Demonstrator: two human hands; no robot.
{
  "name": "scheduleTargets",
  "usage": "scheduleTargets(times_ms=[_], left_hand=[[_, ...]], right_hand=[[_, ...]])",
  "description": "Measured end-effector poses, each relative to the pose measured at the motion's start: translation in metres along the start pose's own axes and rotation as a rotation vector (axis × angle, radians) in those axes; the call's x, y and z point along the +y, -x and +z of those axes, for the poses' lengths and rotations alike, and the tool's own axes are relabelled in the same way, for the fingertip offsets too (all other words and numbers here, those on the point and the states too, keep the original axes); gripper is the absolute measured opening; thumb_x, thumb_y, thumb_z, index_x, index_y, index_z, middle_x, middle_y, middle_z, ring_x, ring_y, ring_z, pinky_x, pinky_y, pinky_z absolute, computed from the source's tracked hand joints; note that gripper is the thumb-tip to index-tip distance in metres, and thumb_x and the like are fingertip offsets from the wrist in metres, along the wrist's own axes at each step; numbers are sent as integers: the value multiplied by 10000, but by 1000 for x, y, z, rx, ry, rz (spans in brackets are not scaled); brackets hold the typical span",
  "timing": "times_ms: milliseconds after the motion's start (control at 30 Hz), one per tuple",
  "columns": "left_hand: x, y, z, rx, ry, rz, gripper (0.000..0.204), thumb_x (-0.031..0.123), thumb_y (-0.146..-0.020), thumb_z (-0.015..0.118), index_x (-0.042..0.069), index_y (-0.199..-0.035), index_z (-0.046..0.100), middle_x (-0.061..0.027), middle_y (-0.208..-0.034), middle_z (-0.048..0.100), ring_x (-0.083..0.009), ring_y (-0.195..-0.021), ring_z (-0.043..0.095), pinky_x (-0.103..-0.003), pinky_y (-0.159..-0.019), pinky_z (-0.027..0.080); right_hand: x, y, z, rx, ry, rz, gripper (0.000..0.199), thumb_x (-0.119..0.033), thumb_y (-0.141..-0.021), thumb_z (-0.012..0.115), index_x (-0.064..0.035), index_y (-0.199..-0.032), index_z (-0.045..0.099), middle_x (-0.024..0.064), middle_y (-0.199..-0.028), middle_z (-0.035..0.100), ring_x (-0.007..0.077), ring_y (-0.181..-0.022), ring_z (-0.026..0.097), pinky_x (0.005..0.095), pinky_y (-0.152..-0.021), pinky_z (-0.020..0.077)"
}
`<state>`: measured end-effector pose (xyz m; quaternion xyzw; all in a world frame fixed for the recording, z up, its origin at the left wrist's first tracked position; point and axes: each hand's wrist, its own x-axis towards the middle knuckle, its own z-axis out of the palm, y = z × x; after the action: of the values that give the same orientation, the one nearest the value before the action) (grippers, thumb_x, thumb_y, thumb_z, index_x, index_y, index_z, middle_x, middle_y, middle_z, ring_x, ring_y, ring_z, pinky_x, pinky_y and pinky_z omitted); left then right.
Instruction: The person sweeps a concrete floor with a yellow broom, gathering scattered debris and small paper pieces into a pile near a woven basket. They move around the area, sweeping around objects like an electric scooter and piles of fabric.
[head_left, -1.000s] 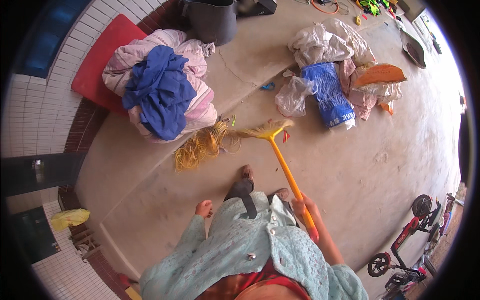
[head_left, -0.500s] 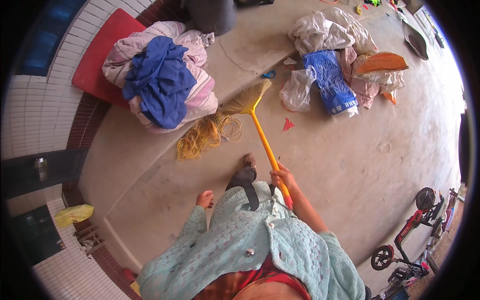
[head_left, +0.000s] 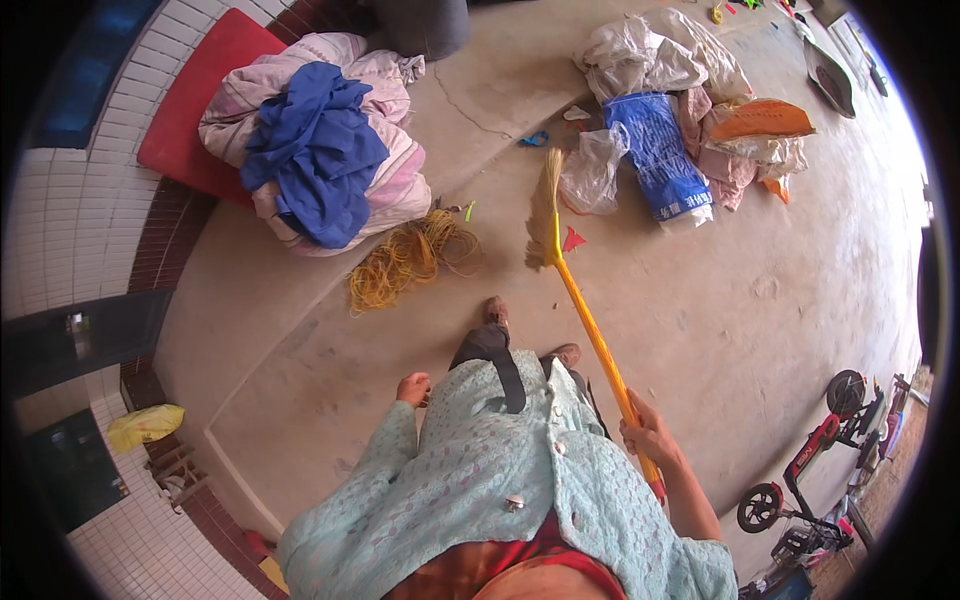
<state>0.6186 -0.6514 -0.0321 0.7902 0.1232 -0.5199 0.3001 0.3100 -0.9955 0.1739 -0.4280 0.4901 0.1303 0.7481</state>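
Observation:
My right hand point(head_left: 650, 432) is wrapped round the yellow handle of a broom point(head_left: 592, 328), near its red end. The broom reaches forward over the concrete floor, and its straw bristles are seen narrow and edge-on, beside a red scrap point(head_left: 573, 240). My left hand point(head_left: 413, 388) hangs by my hip with nothing in it, its fingers loosely bent. Ahead on the left lies a tangle of yellow straw-like twine point(head_left: 408, 262), with a small bright green scrap point(head_left: 470, 211) by it. A blue scrap point(head_left: 535, 139) lies beyond the bristles.
A pale bundle point(head_left: 398, 185) topped with blue cloth point(head_left: 318, 155) rests on a red mat point(head_left: 200, 110) by the tiled wall. Plastic bags and sacks point(head_left: 655, 150) are heaped ahead right. A dark bucket point(head_left: 428, 25) stands at the back; a red-black scooter point(head_left: 812, 445) is at right.
The broom has swung rightward, away from the twine, its bristles turning narrow to my view. My right hand has moved right and nearer me. The green scrap by the twine now shows.

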Motion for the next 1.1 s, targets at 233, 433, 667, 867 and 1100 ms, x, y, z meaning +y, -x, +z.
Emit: scheduleTargets(times_ms=[233,433,667,867,1100], left_hand=[[11,10,10,-35,-59,85,344,128,-699,484,30,-1028,506,-82,-788,563,-153,-555,551,-285,-469,462],[9,35,-18,55,-17,33,339,112,-702,473,34,-1031,496,-77,-767,553,-156,-523,545,-279,-442,454],[-14,21,-14,65,14,-81,298,118,-710,479,36,-994,515,-65,-730,548,-157,-518,540,-281,-427,449],[14,1,21,-25,-158,171,297,131,-718,493,49,-1001,527,-68,-773,572,-154,-564,547,-278,-453,446],[30,1,21,-43,-168,145,286,142,-723,499,36,-986,537,-70,-797,578,-150,-592,552,-276,-471,452]], right_hand=[[19,-145,39,-283,-545,-172,604,30,-735,483,-104,-1274,247,-2,-629,408,68,-448,389,183,-393,333],[19,-257,94,-174,-614,-21,646,55,-712,472,-136,-1277,226,42,-638,439,103,-451,410,218,-395,365],[76,-163,17,13,-3,-139,650,31,-683,469,-41,-1277,213,36,-556,444,108,-421,432,241,-361,351],[56,-38,5,215,475,-120,620,2,-658,495,-28,-1239,281,89,-761,547,210,-631,543,297,-578,447],[79,-16,4,19,-138,-141,589,1,-672,473,-2,-1235,297,44,-807,506,130,-645,488,239,-588,396]])
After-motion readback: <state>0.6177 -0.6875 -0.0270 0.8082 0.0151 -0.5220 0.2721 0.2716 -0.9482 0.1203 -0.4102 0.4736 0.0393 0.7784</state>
